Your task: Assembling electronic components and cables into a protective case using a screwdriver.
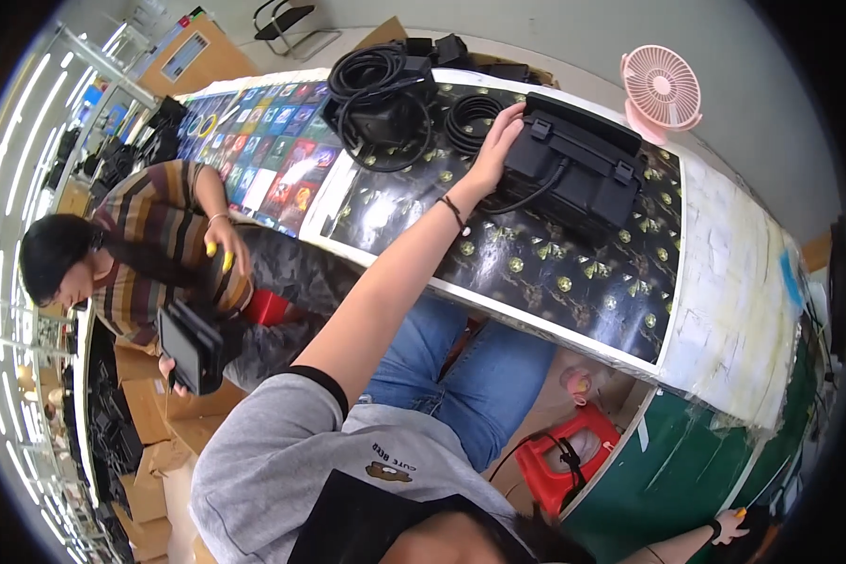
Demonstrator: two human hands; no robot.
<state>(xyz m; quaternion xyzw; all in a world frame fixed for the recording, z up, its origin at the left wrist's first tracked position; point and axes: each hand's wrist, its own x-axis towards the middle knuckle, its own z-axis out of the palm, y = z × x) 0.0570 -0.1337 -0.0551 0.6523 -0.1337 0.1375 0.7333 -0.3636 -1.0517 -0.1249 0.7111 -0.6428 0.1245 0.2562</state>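
Note:
My left hand [500,141] is stretched across the table with its fingers extended, resting against the left side of a black plastic case [573,169]. The case has latches, and a thick black cable [536,195] comes out of its front. My right hand [728,528] reaches far out to the lower right, past the green table edge. A small orange-yellow spot shows at its fingertips. Its fingers are too small and dark to make out. A coiled black cable [470,122] lies just left of the case.
A bundle of black cables [376,85] sits farther left on the patterned table [395,211]. A pink fan [663,89] stands at the back right. A red stool [569,458] is beside my legs. At left, a seated co-worker [150,244] holds a black device [190,346].

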